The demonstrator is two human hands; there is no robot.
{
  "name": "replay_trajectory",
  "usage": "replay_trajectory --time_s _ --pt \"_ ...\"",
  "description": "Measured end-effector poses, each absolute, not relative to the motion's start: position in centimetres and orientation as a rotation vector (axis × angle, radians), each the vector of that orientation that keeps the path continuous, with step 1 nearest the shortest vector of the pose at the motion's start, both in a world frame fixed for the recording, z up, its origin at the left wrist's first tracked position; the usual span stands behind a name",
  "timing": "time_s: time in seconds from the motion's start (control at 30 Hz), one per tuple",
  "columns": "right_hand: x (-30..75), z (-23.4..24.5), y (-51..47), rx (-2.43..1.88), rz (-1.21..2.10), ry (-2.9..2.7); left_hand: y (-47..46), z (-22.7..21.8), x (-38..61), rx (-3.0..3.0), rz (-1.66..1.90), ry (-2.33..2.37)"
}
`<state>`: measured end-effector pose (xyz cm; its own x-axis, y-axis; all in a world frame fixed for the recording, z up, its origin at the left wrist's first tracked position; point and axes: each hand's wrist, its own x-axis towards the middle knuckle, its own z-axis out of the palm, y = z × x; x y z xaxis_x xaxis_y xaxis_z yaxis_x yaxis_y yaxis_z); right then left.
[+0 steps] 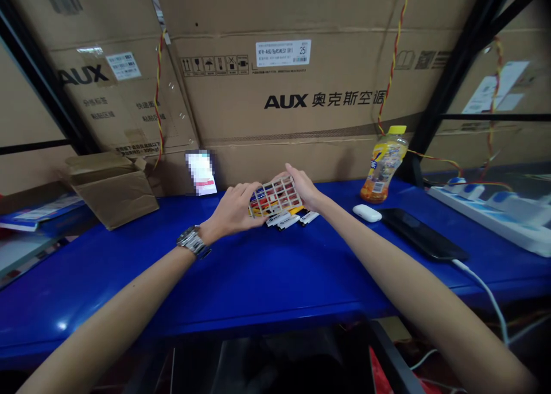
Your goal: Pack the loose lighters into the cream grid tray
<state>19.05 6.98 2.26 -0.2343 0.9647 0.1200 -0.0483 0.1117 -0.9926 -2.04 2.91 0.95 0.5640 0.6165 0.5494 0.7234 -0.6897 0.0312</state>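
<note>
A small off-white lattice basket [282, 192] is held tilted just over the blue table, its grid side towards me. My left hand [238, 206], a metal watch on its wrist, grips the left end. At the right end my right hand [302, 188] is closed on the basket, its fingers partly hidden behind it. Red, yellow and blue items show through the grid; whether they are inside or behind it I cannot tell. Several white markers [289, 221] with dark lettering lie on the table below the basket, beside a yellow piece [297, 209].
Right of my hands stand a drink bottle [384, 164], a white earbud case [367, 213], a black phone [422, 233] on a cable and a power strip [495, 216]. Leftward are a lit phone [201, 172] and an open cardboard box [114, 190]. Large cartons [327, 130] wall the back.
</note>
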Motion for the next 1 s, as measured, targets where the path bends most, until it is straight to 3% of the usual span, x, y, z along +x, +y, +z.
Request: replay_trajectory --time_s 0.13,0.3,0.5,0.77,1.0 --pt "20.0 1.7 7.9 -1.088 1.129 -1.498 -0.4 2.9 -3.1 -3.019 -0.645 -1.158" --pt "20.2 1.0 8.6 -1.116 1.004 -1.631 -3.1 3.1 -3.7 -3.253 -0.143 -1.188" --pt "20.5 0.7 8.5 -1.020 0.300 -2.127 -1.2 1.2 -2.9 -3.098 -0.381 -1.260" --pt "21.2 1.5 7.8 -1.037 0.307 -2.442 0.9 0.4 -2.4 -2.940 -0.395 -1.268" --pt "20.7 -0.6 9.2 -0.993 -0.007 -2.523 2.4 -0.4 -0.9 -2.947 -0.471 -1.227"
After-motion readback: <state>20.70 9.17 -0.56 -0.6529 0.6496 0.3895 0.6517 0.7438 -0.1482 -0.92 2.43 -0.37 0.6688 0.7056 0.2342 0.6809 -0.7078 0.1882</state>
